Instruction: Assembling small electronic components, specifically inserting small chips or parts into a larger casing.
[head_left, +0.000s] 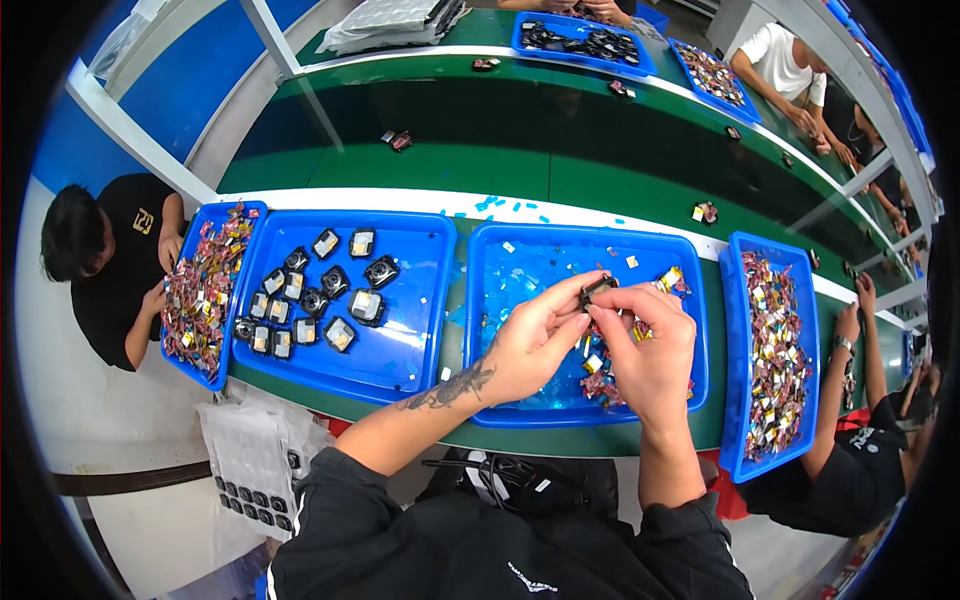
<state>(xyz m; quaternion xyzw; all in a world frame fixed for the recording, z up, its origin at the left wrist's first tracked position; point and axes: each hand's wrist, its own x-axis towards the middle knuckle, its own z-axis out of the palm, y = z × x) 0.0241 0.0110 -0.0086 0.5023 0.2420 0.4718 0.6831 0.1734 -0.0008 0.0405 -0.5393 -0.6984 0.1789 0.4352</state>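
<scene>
Above the middle blue tray (585, 232), both my hands meet at one small black housing (598, 291). My left hand (532, 342) grips it between thumb and fingers. My right hand (648, 350) pinches its near side with thumb and forefinger, the other fingers curled. Most of the housing is hidden by my fingers. Below my hands, the tray holds small red, gold and white parts (602, 385) and bits of blue film (510, 290). In the left tray (400, 232) lie several black housings (367, 306), some showing a pale square face, others a round lens-like one.
Narrow blue bins of small parts stand at far left (205, 300) and right (775, 360). Beyond a white ledge (360, 200) runs a green conveyor belt (480, 130) carrying scattered parts. A co-worker (110, 260) sits at left; others work at right. A bag of black housings (255, 460) hangs below.
</scene>
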